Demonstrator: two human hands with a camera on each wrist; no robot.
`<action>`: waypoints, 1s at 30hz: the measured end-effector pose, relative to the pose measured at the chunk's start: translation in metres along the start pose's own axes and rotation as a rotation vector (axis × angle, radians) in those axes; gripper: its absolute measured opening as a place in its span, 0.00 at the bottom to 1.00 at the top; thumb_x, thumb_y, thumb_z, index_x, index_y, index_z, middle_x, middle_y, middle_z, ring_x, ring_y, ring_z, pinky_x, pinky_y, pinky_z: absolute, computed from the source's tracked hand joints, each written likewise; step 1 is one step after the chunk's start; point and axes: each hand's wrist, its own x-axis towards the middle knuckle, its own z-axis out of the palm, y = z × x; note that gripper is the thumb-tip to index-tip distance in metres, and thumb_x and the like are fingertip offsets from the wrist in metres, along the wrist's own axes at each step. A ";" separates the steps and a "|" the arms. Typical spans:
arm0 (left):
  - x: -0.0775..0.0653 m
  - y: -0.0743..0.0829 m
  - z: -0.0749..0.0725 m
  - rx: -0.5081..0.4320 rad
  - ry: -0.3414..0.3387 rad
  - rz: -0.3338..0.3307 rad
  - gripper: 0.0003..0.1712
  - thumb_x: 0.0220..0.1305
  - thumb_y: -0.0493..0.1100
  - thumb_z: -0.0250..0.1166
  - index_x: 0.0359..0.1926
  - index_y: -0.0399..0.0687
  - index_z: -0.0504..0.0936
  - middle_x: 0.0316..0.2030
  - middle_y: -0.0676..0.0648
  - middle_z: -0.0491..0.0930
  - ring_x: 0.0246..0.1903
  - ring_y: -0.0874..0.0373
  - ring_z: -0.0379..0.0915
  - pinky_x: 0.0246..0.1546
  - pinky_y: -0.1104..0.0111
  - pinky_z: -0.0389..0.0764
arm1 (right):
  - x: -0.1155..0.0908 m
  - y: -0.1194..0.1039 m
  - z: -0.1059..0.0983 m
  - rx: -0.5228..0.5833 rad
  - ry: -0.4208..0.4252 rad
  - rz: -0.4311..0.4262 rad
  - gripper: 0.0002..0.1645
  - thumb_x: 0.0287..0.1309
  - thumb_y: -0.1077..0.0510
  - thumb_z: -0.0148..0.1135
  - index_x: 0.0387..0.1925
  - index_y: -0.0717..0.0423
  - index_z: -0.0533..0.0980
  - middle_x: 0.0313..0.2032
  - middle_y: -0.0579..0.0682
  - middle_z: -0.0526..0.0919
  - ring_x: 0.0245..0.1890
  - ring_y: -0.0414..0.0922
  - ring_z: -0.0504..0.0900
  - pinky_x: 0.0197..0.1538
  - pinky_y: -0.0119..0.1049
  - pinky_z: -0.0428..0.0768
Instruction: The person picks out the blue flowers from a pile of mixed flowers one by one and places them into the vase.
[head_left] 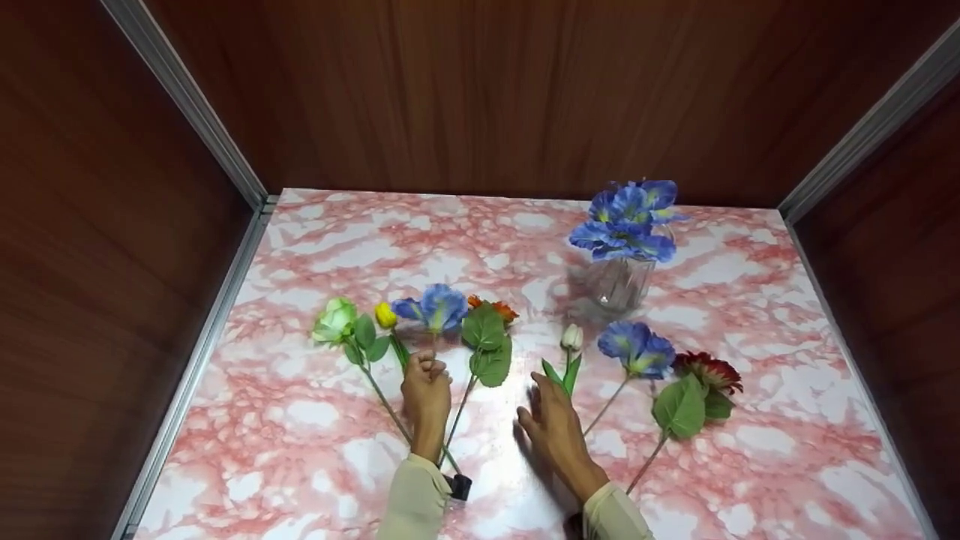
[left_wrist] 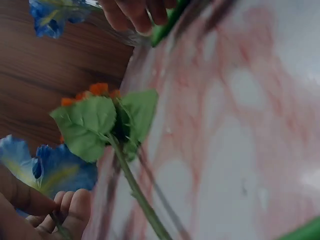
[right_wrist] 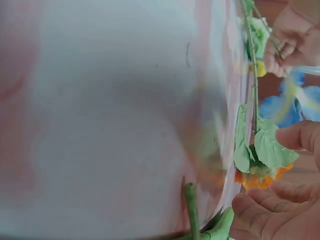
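Observation:
My left hand pinches the thin stem of a blue iris between thumb and fingers, just under the bloom. In the left wrist view, that iris rises above the fingertips. My right hand is open beside a white tulip, its fingers by the green leaves; whether they touch is unclear. Between the hands lies an orange flower with broad green leaves. To the left of my left hand are a pale green rose and a yellow tulip.
A clear glass vase holding blue irises stands at the back right. Another blue iris and a dark red flower lie to the right. Brown wooden panels enclose the pink-marbled table.

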 end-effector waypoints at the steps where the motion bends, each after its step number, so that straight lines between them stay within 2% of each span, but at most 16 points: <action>1: -0.001 0.004 0.002 -0.073 -0.021 -0.003 0.16 0.54 0.24 0.53 0.45 0.32 0.74 0.30 0.42 0.78 0.27 0.54 0.77 0.30 0.64 0.80 | 0.001 0.000 0.000 0.006 0.002 -0.002 0.35 0.52 0.61 0.67 0.61 0.68 0.67 0.57 0.64 0.73 0.58 0.58 0.72 0.58 0.51 0.70; 4: -0.005 0.011 0.007 -0.261 -0.079 -0.025 0.14 0.56 0.21 0.49 0.45 0.27 0.69 0.29 0.37 0.77 0.26 0.54 0.75 0.28 0.65 0.81 | 0.002 -0.001 0.000 0.014 0.009 -0.012 0.34 0.53 0.61 0.66 0.61 0.69 0.67 0.58 0.66 0.72 0.59 0.60 0.71 0.59 0.52 0.70; 7: -0.009 0.017 0.012 -0.377 -0.119 -0.038 0.14 0.57 0.19 0.47 0.45 0.26 0.66 0.29 0.34 0.76 0.25 0.53 0.75 0.27 0.66 0.80 | 0.003 -0.002 -0.001 0.029 0.009 -0.014 0.32 0.56 0.60 0.65 0.61 0.68 0.68 0.58 0.65 0.73 0.58 0.59 0.72 0.58 0.52 0.70; 12: -0.017 0.025 0.020 -0.553 -0.207 -0.051 0.13 0.58 0.18 0.46 0.45 0.26 0.62 0.31 0.31 0.76 0.26 0.52 0.76 0.31 0.65 0.80 | 0.002 -0.006 -0.003 0.128 -0.021 -0.015 0.26 0.65 0.56 0.59 0.60 0.66 0.70 0.52 0.60 0.79 0.47 0.55 0.81 0.50 0.48 0.77; 16: -0.022 0.028 0.029 -0.619 -0.259 -0.054 0.12 0.62 0.19 0.45 0.45 0.29 0.59 0.35 0.26 0.77 0.30 0.52 0.80 0.37 0.64 0.81 | 0.003 -0.009 -0.006 0.256 -0.068 -0.021 0.24 0.67 0.56 0.56 0.58 0.67 0.72 0.48 0.61 0.82 0.43 0.54 0.84 0.45 0.44 0.81; 20: -0.026 0.033 0.037 -0.654 -0.283 -0.033 0.13 0.63 0.19 0.47 0.45 0.31 0.57 0.37 0.23 0.76 0.32 0.52 0.81 0.37 0.66 0.80 | 0.005 -0.011 -0.006 0.341 -0.089 -0.020 0.23 0.65 0.57 0.59 0.55 0.70 0.73 0.46 0.62 0.82 0.43 0.55 0.84 0.44 0.41 0.82; 25: -0.029 0.039 0.044 -0.719 -0.303 -0.027 0.14 0.62 0.19 0.48 0.45 0.31 0.56 0.37 0.24 0.75 0.32 0.50 0.81 0.37 0.66 0.79 | 0.006 -0.009 -0.005 0.370 -0.077 -0.058 0.18 0.63 0.62 0.60 0.51 0.70 0.76 0.44 0.61 0.84 0.42 0.54 0.84 0.41 0.38 0.82; 30: -0.030 0.041 0.049 -0.765 -0.308 -0.038 0.14 0.62 0.20 0.50 0.44 0.31 0.56 0.36 0.23 0.75 0.33 0.44 0.80 0.39 0.61 0.79 | 0.006 -0.008 -0.006 0.334 -0.076 -0.095 0.13 0.62 0.64 0.60 0.46 0.66 0.80 0.40 0.56 0.86 0.37 0.48 0.85 0.38 0.35 0.82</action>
